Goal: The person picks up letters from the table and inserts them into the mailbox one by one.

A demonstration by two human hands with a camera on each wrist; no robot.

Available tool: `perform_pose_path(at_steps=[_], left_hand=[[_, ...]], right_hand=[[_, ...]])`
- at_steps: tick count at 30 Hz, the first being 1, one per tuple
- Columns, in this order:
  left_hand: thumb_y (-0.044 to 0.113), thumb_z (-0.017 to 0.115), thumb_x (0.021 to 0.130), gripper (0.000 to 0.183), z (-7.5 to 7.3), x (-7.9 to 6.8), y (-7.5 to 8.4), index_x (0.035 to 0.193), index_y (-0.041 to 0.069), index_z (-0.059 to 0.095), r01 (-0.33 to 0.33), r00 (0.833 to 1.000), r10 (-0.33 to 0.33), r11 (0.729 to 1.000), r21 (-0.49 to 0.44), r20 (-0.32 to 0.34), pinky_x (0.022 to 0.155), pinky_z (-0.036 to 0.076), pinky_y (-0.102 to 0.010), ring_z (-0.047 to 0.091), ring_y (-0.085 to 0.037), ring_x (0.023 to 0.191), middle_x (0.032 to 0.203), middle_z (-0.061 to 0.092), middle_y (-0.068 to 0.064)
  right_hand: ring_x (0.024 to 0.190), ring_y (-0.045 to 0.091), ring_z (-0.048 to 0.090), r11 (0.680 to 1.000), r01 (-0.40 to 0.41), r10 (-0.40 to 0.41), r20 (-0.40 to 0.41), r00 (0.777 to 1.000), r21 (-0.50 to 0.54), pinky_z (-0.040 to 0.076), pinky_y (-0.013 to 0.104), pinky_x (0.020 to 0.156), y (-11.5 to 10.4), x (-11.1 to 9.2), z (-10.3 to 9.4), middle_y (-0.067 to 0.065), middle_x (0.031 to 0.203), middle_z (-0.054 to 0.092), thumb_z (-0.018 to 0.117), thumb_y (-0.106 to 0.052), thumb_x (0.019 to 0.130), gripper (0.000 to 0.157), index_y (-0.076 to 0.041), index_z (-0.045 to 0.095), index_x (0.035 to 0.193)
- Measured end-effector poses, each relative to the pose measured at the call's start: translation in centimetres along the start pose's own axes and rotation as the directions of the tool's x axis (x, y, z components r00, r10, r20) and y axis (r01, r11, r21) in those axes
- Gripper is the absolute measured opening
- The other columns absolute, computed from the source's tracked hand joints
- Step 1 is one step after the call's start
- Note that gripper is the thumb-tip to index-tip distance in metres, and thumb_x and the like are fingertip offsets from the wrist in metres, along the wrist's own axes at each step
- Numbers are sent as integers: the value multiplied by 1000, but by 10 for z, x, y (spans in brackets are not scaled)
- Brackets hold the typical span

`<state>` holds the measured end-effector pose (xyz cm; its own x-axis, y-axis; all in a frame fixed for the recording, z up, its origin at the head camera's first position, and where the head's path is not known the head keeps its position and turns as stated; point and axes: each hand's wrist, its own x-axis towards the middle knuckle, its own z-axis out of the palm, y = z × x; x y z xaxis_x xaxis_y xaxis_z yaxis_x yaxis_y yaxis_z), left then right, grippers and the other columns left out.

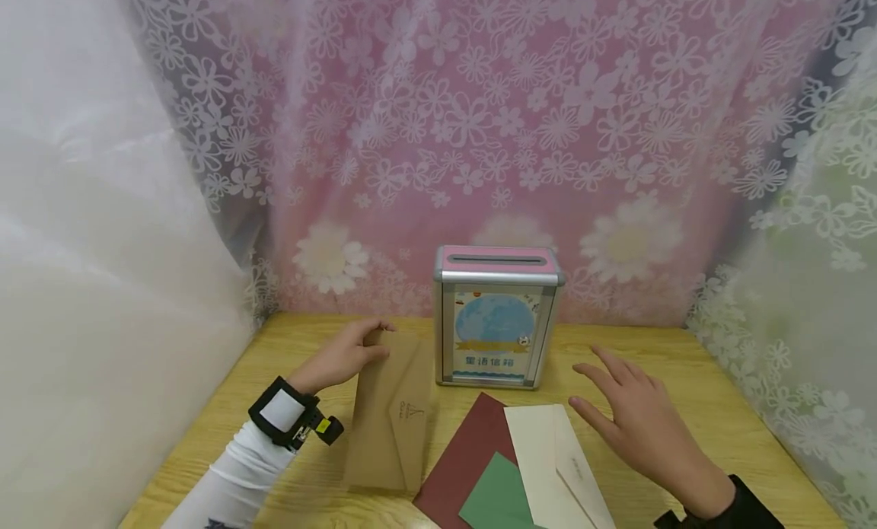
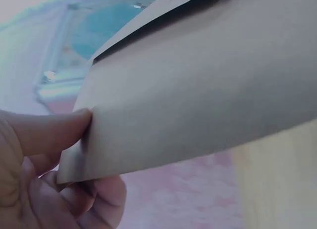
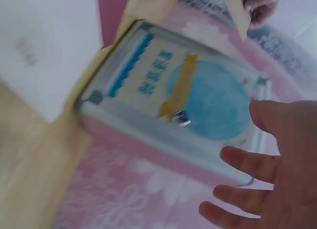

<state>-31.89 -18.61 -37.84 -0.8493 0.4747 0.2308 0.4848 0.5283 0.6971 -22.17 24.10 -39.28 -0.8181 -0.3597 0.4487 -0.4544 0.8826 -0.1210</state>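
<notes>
My left hand (image 1: 351,356) pinches the upper left corner of a brown kraft envelope (image 1: 384,415); its thumb lies on the face and its fingers curl behind, as the left wrist view also shows. The envelope (image 2: 198,90) has a pointed flap with small dark print. My right hand (image 1: 637,419) hovers with spread fingers and holds nothing, to the right of a cream envelope (image 1: 548,460). In the right wrist view the right hand (image 3: 277,164) overlaps the edge of a letter box (image 3: 163,90), which has a silver frame and a slot in its pink top.
The letter box (image 1: 496,316) stands upright at the back of the wooden table (image 1: 274,483). A dark red envelope (image 1: 466,445) and a green envelope (image 1: 500,491) lie in front of it, partly under the cream one. Flowered pink curtain (image 1: 479,133) hangs behind, with pale sheeting at both sides.
</notes>
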Motion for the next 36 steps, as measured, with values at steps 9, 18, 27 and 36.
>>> perform_pose_path(at_steps=[9,18,27,36], left_hand=[[13,58,95,26,-9,16,72,121,15,56,-218,953,234,971,101,-193,76,50,-40,52,-11,93,113,55,1],[4,60,93,27,4,44,132,118,10,55,-450,826,481,876,172,-293,73,49,-35,49,-10,90,107,54,0],[5,64,88,39,2,67,156,126,5,52,-519,734,556,830,204,-390,66,51,-33,49,-12,83,108,54,-7],[6,62,90,36,-7,96,164,125,2,53,-467,763,472,875,128,-441,66,53,-32,56,-8,80,96,63,-6]], right_hand=[[108,20,52,971,226,-210,-173,962,80,45,52,85,-58,49,-23,4,121,61,64,-35,89,34,-16,65,117],[62,3,50,943,137,-130,-44,991,304,43,27,44,-69,80,-19,-8,86,63,55,-38,96,31,-19,56,121],[49,9,48,855,170,-76,-206,976,490,41,28,39,-57,95,-35,3,71,63,57,-10,96,20,-10,60,115],[61,17,54,865,130,12,-279,960,485,44,27,50,-44,135,-79,10,86,65,51,-14,99,27,-9,55,125]])
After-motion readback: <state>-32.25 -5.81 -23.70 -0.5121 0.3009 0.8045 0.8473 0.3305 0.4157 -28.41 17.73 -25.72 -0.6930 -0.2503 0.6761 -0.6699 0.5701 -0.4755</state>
